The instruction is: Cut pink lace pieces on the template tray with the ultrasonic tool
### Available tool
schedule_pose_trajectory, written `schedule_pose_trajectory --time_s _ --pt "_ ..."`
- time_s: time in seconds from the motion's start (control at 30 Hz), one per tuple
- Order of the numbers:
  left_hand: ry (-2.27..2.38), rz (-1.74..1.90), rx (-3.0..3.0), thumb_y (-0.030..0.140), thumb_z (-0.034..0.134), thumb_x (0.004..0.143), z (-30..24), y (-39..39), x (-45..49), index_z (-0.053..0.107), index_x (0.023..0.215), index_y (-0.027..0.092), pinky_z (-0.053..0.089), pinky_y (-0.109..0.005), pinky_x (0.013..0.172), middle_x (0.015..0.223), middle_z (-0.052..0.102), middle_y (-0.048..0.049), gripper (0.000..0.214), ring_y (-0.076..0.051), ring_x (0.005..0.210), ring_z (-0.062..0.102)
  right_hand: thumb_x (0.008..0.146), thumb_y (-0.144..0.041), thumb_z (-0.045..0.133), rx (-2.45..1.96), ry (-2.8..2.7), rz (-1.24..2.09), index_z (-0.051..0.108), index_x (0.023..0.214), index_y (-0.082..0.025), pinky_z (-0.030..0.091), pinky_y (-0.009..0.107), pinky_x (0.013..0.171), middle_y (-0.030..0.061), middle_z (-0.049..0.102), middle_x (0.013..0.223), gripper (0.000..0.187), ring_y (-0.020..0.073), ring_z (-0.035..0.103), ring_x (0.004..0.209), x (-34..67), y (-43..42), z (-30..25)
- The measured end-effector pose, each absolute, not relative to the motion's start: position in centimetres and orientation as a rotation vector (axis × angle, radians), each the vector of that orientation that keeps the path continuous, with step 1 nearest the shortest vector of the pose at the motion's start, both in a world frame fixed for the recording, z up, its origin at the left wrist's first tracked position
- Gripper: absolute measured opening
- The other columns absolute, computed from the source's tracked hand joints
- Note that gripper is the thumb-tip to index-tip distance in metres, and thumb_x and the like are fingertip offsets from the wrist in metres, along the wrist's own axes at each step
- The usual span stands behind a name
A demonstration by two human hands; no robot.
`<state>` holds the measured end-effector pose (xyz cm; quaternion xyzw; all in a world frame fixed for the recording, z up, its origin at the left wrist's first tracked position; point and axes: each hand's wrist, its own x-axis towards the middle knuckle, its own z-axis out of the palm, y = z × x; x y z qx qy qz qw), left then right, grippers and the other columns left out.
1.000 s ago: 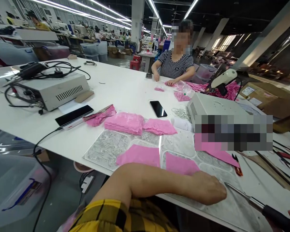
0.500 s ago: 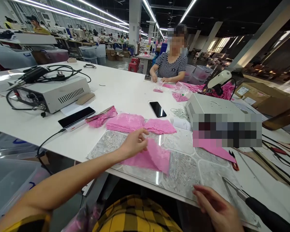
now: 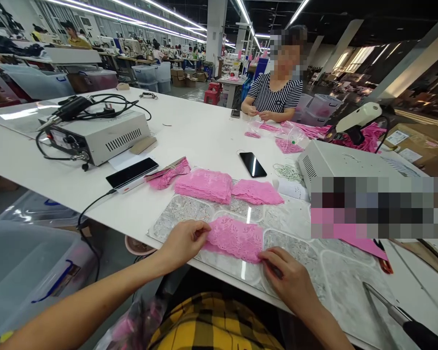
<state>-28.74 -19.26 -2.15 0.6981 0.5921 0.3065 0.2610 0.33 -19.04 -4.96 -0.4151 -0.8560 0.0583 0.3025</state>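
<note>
A pink lace piece (image 3: 235, 238) lies flat on a clear tray of small white beads (image 3: 178, 216) at the table's near edge. My left hand (image 3: 182, 240) pinches the lace's left end. My right hand (image 3: 288, 277) pinches its right end, fingers curled on the fabric. Behind the tray sit stacks of pink lace (image 3: 204, 184) and a smaller stack (image 3: 257, 192).
A black-handled metal tool (image 3: 401, 316) lies at the near right. Two grey control boxes (image 3: 98, 136) (image 3: 343, 163) stand on the white table, with two phones (image 3: 131, 172) (image 3: 253, 164). A person in a striped shirt (image 3: 275, 97) works opposite. Plastic bins (image 3: 25, 272) sit below left.
My left hand lifted a pink lace piece and laid it flat on the bead tray. My right hand came forward and took its right end. The view shifted slightly.
</note>
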Motion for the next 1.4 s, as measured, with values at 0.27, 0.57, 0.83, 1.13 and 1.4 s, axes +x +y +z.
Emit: schedule_pose_trajectory --time_s 0.27,0.57,0.83,1.13,1.4 --pt "1.509 0.749 2.14 0.019 0.051 0.086 -2.1 -20.8 -30.0 0.068 0.092 0.018 0.046 -0.028 0.073 0.089 0.062 -0.0069 0.018 -0.018 0.082 0.058 0.085 -0.016 0.052 -1.078 -2.318 0.184 0.062 0.107 -0.022 0.056 0.022 0.065 0.0058 0.066 0.094 0.024 0.0141 0.067 0.079 -0.2 -19.1 -3.9" --pt "1.242 0.545 2.444 0.021 0.047 0.094 -1.9 -20.3 -32.5 0.063 0.092 0.019 0.045 -0.027 0.079 0.097 0.057 -0.0072 0.016 -0.017 0.086 0.055 0.089 -0.017 0.049 -0.994 -2.384 0.225 0.066 0.093 -0.025 0.054 0.021 0.062 0.0038 0.067 0.087 0.019 0.0127 0.066 0.073 -0.8 -18.5 -4.2" --pt "1.313 0.59 2.093 0.014 0.047 0.087 0.4 -16.0 -31.8 0.06 0.08 0.018 0.048 -0.021 0.066 0.073 0.063 -0.0012 0.015 -0.013 0.067 0.061 0.089 -0.033 0.046 -1.235 -2.204 0.848 0.061 0.081 -0.022 0.051 0.025 0.052 0.002 0.067 0.073 0.021 0.0126 0.06 0.055 -1.3 -15.6 -2.0" --pt "1.455 0.854 2.044 0.021 0.044 0.088 6.5 -4.4 -34.7 0.059 0.09 0.014 0.052 -0.023 0.071 0.086 0.071 -0.006 0.017 -0.014 0.08 0.067 0.082 -0.041 0.052 -1.191 -1.919 0.788 0.057 0.08 -0.018 0.048 0.026 0.053 0.0032 0.066 0.067 0.024 0.0111 0.057 0.049 -5.5 -3.9 5.3" --pt "1.512 0.652 2.329 0.021 0.053 0.077 4.4 -5.0 -40.7 0.061 0.069 0.016 0.048 -0.027 0.079 0.085 0.066 -0.0036 0.012 -0.017 0.079 0.062 0.076 -0.025 0.056 -1.004 -2.103 0.687 0.065 0.078 -0.021 0.049 0.028 0.066 0.0029 0.068 0.079 0.01 0.0133 0.059 0.067 -11.5 -2.2 0.8"
